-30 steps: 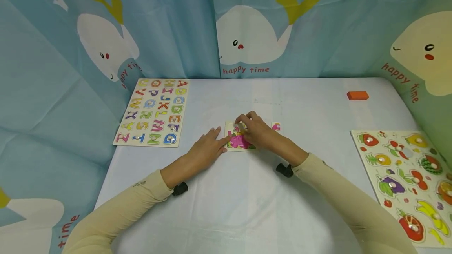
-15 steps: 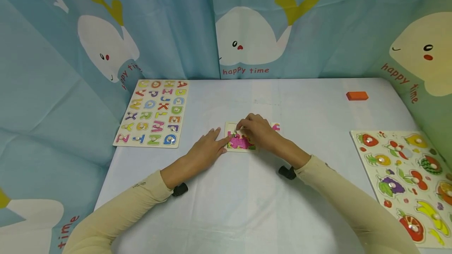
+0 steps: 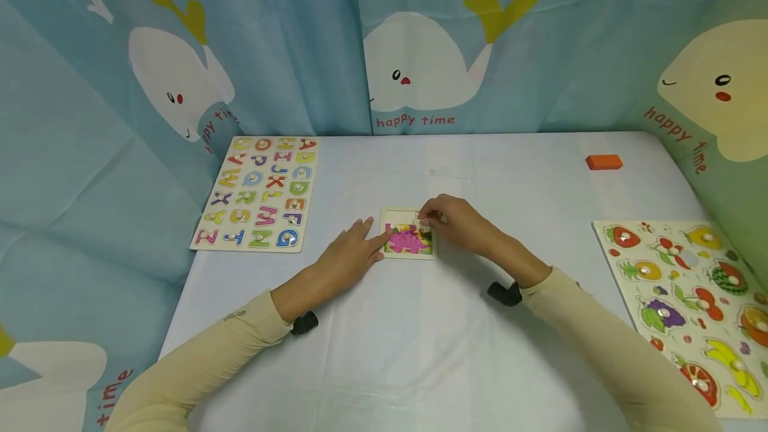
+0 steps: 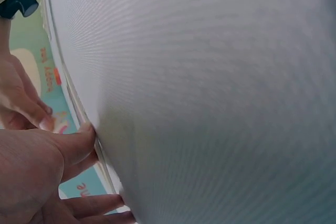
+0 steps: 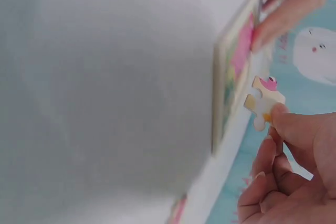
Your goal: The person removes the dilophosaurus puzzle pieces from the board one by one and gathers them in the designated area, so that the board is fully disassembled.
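Observation:
In the head view a small jigsaw board with a pink dinosaur picture lies on the white table. My left hand rests at its left side, index finger extended onto the picture and thumb at the near left corner. My right hand is over the board's upper right corner, pinching a jigsaw piece between thumb and fingers. That piece is pale with a pink patch and an eye, held up beside the board in the right wrist view. Another pink-patterned piece lies on the table there; my right hand hides it in the head view.
An alphabet peg board lies at the back left, and a fruit peg board at the right. Near the back right sits an orange block. Blue curtains with whales stand around the table.
My right hand has shifted right, from over the middle of the jigsaw board to its upper right corner, uncovering more of the picture. My left hand has stayed in place.

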{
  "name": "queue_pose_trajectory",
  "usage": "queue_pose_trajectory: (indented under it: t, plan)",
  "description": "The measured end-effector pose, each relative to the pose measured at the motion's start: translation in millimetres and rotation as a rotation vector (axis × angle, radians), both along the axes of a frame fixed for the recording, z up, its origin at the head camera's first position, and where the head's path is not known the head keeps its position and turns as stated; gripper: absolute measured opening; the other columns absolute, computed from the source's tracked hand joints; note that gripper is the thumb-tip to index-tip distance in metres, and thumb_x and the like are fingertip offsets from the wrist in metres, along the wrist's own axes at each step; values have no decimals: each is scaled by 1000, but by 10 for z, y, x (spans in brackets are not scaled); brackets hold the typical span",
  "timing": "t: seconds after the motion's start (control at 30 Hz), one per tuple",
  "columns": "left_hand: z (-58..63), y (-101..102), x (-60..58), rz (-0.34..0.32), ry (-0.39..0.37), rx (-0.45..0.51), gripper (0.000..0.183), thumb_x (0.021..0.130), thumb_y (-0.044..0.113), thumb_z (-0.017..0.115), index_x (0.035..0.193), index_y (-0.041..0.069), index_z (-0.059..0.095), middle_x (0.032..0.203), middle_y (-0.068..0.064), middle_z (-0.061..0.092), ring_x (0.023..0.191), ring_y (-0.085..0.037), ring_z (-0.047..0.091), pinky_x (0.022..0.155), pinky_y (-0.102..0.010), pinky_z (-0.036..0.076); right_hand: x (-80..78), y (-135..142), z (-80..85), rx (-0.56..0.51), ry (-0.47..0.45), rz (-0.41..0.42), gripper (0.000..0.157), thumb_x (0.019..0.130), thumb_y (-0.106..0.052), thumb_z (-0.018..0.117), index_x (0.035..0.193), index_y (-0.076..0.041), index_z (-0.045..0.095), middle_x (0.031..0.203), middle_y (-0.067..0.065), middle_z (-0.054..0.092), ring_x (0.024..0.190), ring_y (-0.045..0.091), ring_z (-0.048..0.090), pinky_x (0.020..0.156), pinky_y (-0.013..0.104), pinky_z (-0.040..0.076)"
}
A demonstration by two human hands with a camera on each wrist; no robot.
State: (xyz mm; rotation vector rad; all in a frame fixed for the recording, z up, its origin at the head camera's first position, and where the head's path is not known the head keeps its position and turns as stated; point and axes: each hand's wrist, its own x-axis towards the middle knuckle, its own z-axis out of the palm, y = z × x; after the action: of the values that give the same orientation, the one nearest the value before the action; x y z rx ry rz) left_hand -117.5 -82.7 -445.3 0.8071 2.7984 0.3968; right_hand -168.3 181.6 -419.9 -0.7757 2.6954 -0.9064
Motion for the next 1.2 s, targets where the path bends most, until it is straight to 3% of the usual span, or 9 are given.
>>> queue_pose_trajectory:
  t: [0.37, 0.6, 0.87, 1.2]
  plan:
    - [-5, -18, 13, -2, 6, 26, 47, 111, 28, 57, 156, 19, 54, 162, -30, 40, 150, -50, 41, 114, -65, 43, -41, 609, 224, 57, -5, -108, 10, 103, -2, 66, 109, -1, 73, 105, 13, 69, 97, 28, 63, 85, 46, 51]
    - [8, -29, 22, 9, -17, 59, 47, 110, 28, 58, 156, 17, 55, 163, -31, 38, 150, -51, 39, 115, -66, 41, -110, 1050, 261, 138, -53, -115, 11, 105, -7, 65, 108, 1, 71, 102, 14, 70, 99, 30, 61, 85, 46, 50]
    - [-9, -16, 13, 5, -18, 52, 47, 111, 28, 56, 157, 17, 53, 164, -30, 37, 151, -50, 38, 116, -65, 40, -226, 1319, 155, 192, -136, -148, 11, 105, -7, 64, 107, 3, 69, 98, 13, 67, 92, 27, 57, 77, 39, 50]
    - [0, -19, 29, 3, -8, 55, 46, 111, 29, 57, 156, 19, 55, 163, -30, 38, 151, -50, 38, 115, -66, 41, -256, 1313, -33, 187, -67, -163, 12, 104, -5, 66, 111, 4, 69, 105, 20, 68, 97, 33, 58, 86, 50, 51]
